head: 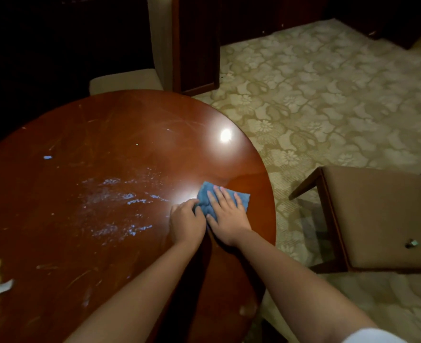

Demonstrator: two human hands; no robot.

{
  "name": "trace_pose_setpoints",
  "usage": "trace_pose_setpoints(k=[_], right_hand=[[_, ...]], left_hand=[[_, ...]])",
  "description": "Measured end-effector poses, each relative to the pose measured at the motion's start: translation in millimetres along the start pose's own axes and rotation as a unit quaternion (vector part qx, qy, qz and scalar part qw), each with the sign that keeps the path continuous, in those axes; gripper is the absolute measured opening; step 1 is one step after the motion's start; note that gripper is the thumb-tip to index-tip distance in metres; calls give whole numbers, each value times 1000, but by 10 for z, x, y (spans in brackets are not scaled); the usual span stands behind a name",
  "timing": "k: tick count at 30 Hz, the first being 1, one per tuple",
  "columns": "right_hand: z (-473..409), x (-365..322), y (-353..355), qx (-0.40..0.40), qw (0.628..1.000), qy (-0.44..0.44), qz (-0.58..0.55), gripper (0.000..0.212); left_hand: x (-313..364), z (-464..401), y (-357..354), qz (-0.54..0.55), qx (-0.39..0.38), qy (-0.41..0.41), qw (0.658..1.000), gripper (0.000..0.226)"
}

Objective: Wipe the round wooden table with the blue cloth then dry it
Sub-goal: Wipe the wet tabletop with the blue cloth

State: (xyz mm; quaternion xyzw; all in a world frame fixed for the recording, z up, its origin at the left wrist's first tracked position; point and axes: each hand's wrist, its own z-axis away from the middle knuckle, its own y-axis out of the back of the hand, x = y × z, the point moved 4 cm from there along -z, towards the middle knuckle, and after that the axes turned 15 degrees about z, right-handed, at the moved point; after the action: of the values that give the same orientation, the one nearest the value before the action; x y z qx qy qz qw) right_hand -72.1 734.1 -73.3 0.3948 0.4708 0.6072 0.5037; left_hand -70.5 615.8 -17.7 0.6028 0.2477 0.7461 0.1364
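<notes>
Wiping barely begun: right hand (229,219) flat on blue cloth (239,196), left hand (187,220) pinching its edge; droplets (120,204) streak the bench (105,125), drying ahead.

- The blue cloth (223,198) lies near the table (120,134)'s right edge.
- The right hand (229,217) presses flat on it; the left hand (187,222) grips its left end.
- Wet streaks (120,201) glisten mid-table.
- A padded chair (377,219) stands right of the table.

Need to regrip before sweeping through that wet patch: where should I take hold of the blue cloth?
Probably its bunched left edge, coming from the left: the blue cloth lies flat on the table under the right hand, and only where the left hand pinches it is there a fold to grasp.
</notes>
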Motion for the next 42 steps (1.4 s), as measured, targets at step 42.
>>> trace_pose_setpoints(k=[42], right_hand=[[-320, -860, 69, -18, 999, 12, 28, 63]], left_hand=[[-388, -262, 645, 29, 32, 60, 997, 27]])
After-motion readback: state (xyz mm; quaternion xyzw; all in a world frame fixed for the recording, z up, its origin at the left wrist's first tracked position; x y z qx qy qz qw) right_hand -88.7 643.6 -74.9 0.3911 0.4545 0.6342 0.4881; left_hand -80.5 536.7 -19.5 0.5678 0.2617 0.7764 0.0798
